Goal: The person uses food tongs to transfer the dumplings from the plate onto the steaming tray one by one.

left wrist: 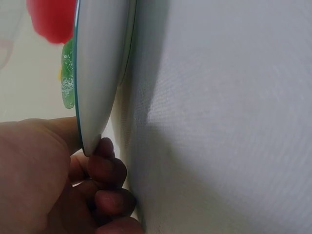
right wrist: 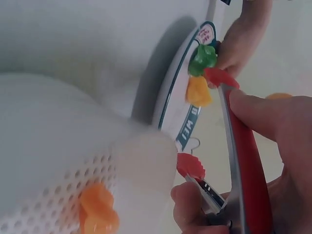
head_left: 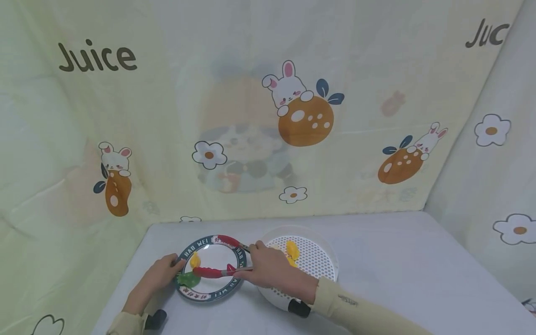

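My left hand (head_left: 156, 278) pinches the left rim of a round plate (head_left: 217, 256) with a dark green patterned border. In the left wrist view, the thumb lies over the rim and the curled fingers under it. My right hand (head_left: 272, 267) grips metal tongs (head_left: 209, 273) with red tips and a red handle. The tongs are spread over the plate, one tip near the far rim, the other beside a yellow piece (head_left: 195, 260). A ruffled green piece (head_left: 188, 279) lies on the plate's left side, by that same tip. A small red bit (head_left: 230, 268) shows near the tongs.
Right of the plate stands a round white strainer (head_left: 318, 260) with a perforated base, partly under my right forearm. Several yellow pieces (head_left: 292, 250) lie in it. The white table (head_left: 385, 274) meets printed cloth walls (head_left: 351, 186) at the back and sides.
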A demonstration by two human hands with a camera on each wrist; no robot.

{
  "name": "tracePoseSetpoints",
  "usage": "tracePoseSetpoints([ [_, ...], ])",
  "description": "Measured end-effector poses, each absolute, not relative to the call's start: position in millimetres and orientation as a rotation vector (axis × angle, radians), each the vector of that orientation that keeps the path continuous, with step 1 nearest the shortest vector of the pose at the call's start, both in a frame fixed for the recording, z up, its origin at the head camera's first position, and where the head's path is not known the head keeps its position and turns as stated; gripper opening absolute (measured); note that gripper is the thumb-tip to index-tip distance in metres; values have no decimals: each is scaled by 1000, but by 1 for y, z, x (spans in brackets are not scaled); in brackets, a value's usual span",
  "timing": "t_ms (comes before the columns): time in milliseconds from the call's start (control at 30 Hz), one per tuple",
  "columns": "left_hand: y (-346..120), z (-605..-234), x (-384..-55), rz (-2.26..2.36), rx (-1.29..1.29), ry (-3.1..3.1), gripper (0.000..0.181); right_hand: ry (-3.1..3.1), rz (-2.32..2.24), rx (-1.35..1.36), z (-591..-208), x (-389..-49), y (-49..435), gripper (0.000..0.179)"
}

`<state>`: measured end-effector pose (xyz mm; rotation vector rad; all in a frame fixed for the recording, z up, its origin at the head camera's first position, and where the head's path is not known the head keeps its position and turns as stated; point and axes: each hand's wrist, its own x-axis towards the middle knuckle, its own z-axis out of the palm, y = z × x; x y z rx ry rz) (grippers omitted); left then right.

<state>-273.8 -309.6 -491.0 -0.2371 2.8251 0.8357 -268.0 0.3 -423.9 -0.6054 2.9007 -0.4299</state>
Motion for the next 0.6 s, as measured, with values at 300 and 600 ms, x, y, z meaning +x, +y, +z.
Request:
tracePoseSetpoints([
  [300,-310,-494,-274,866,-209,2851,26,2933,-392,-633,-426,-272,-16,79],
  [600,-310,-491,-273,846,-206,2856,27,2871,-413,-631,-423,-279,-16,69],
])
